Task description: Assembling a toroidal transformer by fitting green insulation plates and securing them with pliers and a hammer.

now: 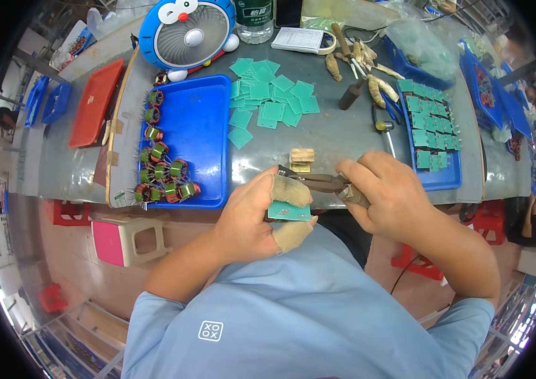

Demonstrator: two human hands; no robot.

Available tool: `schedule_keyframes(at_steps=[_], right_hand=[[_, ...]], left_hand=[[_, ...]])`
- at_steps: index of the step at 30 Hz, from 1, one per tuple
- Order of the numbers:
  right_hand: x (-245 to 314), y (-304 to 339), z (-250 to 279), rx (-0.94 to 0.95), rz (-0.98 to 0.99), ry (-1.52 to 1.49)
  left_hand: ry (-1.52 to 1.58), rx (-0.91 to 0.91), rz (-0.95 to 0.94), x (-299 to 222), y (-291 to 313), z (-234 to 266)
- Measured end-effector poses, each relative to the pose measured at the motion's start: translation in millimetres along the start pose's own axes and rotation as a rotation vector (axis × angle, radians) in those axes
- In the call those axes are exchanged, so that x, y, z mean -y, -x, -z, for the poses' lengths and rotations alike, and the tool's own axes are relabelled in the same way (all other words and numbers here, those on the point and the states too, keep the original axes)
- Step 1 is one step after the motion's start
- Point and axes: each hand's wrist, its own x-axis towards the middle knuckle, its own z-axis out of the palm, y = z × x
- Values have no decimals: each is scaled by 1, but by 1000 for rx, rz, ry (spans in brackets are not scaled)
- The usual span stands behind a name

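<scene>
Grey bench surface (325, 136) extends beyond the grip, carrying a pile of green boards (274, 95) ahead of it and a blue tray (201, 145) of wound coils (179, 168) to its left. I have the left hand (246, 218) grasping one green circuit board (288, 211) between two cloth-covered digits; the right hand (389, 191) is clenched around pliers (318, 182), whose tips lie just beyond the farther digit.

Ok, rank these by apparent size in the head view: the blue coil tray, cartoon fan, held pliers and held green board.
1. Blue coil tray
2. Cartoon fan
3. Held pliers and held green board: both partly covered, order unsure.
</scene>
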Motion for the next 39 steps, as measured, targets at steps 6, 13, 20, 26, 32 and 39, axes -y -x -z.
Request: schedule_keyframes(at_steps=[6, 13, 20, 26, 32, 39], right_hand=[[-1, -4, 33, 106, 73, 50], [10, -2, 13, 6, 46, -11], [11, 1, 11, 6, 51, -119], [5, -1, 22, 197, -8, -370], [2, 0, -8, 223, -139, -606], [48, 4, -109, -377, -382, -1625]], left_hand=[[-44, 77, -56, -9, -4, 11], [-66, 181, -107, -5, 0, 17], [-19, 86, -81, -16, 2, 25], [8, 140, -148, -21, -7, 33], [258, 211, 57, -1, -3, 33], [631, -63, 382, 0, -13, -4]])
